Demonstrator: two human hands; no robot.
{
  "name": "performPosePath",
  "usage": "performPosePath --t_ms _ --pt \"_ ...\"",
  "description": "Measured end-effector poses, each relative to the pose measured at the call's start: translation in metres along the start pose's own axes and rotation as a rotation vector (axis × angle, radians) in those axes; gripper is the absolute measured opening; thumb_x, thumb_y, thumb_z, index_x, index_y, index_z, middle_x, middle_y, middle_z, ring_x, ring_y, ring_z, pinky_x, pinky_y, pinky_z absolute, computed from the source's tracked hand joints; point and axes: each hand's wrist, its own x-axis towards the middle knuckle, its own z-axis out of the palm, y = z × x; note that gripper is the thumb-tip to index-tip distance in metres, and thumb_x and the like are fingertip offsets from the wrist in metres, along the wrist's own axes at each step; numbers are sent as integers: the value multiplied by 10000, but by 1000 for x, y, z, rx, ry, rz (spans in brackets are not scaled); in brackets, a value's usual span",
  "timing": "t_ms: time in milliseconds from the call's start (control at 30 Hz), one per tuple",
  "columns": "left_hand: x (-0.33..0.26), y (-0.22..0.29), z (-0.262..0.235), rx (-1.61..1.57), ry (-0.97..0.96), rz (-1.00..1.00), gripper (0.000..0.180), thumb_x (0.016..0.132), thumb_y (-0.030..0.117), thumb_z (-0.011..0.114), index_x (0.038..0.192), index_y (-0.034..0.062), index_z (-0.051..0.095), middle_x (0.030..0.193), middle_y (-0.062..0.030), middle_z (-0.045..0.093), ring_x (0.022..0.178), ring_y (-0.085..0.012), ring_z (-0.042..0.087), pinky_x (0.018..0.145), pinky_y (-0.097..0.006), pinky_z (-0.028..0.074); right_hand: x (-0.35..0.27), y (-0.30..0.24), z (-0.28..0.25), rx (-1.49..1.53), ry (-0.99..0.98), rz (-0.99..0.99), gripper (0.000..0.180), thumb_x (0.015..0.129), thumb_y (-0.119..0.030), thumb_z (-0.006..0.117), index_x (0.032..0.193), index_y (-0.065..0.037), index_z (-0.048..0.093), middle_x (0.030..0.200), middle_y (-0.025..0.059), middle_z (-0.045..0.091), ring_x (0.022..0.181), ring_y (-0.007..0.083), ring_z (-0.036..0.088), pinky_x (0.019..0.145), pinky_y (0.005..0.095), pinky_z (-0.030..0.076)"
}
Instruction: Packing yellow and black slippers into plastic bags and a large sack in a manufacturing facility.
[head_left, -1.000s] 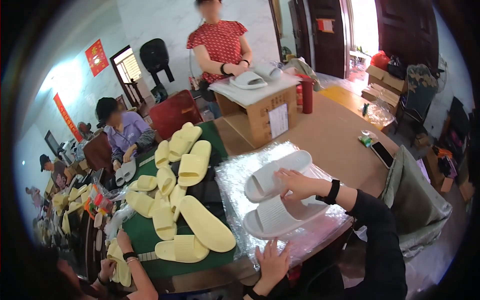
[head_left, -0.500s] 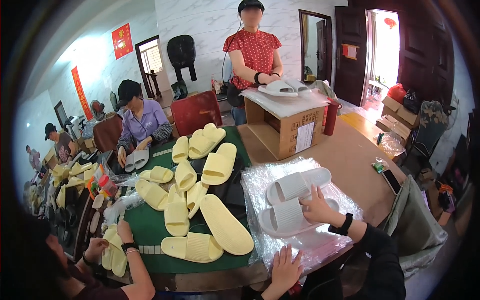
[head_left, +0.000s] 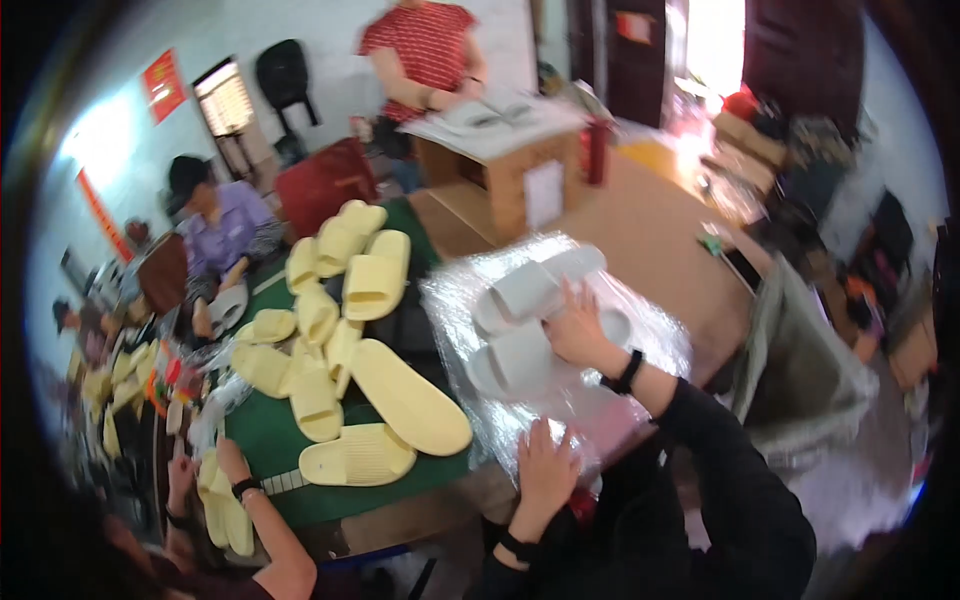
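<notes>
Right hand (head_left: 583, 330) reaches in from the lower right, black sleeve (head_left: 735, 480) and dark wristband (head_left: 624, 372), back of hand up, on the two gray slippers: far slipper (head_left: 535, 288), near slipper (head_left: 510, 362). Its fingers look apart, pointing to the far slipper's heel, thumb by the near slipper's strap; can't tell whether it grips. Left hand (head_left: 546, 470) back up, fingers spread and empty, at the near edge of the clear plastic sheets (head_left: 450, 290); contact unclear. Slippers lie side by side on the sheets, straps toward the left, near the desk's (head_left: 655, 235) near edge; yellow slippers (head_left: 410, 397) on the green mat (head_left: 260, 490) left of them. Versus half a second ago: view has swung and smeared, everything sits further left and higher in frame, co-worker in red (head_left: 420, 55) now cropped at the head; right hand now bridges the gap between slippers, fingers more fanned, earlier only the index stretched out. Pair still on the sheets, left hand still at their near edge. Writing: carton (head_left: 565, 185) at the desk's far edge has a white label (head_left: 543, 193), print too blurred to read; red wall poster (head_left: 164, 86) and orange-red strip (head_left: 103, 215) likewise illegible.
</notes>
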Motion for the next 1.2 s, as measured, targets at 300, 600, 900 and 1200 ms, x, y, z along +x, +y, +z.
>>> performPosePath --t_ms 300,600,900,1200 --pt "10 0 -8 76 45 60 456 873 321 591 1245 59 564 1392 -300 367 1284 -441 359 1069 -600 223 23 12 -4 337 -218 -72 260 772 -329 597 886 -150 747 1062 195 561 1108 362 515 1053 560 261" --pt "3 3 -10 126 25 73 450 845 264 598 1234 42 555 1384 -196 436 1275 -450 365 1082 -581 212 -72 -42 -35 413 200 197 277 741 -241 652 941 -55 696 979 169 516 990 339 507 922 461 373" --pt "8 -3 -5 89 22 -3 469 835 278 615 1238 46 554 1387 -169 446 1300 -420 354 1100 -575 191 -67 -20 -25 404 -160 159 464 793 -363 635 1168 -92 598 1271 250 424 1264 415 366 1041 663 204" --pt "14 1 -4 113 111 -31 337 821 270 619 1099 82 649 1313 -109 526 1236 -339 447 1051 -536 297 -51 20 -6 589 -270 115 470 876 -337 558 1217 -16 513 1273 239 472 1177 394 468 1018 564 288"
